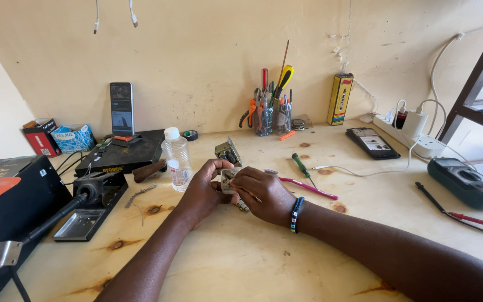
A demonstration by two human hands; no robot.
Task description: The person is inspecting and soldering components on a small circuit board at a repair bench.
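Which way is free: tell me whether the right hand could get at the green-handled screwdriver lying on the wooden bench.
Probably yes. The green-handled screwdriver lies on bare bench just beyond the right hand, nothing between them; however, that hand now grips a small metal part.

Small electronics repair workshop — plywood worktop [320, 246] against a bare wall, cup of screwdrivers and pliers [269, 109], multimeter [468, 184] with probes, power strip [415, 137] with chargers, phones [373, 142], soldering stand [93, 204].
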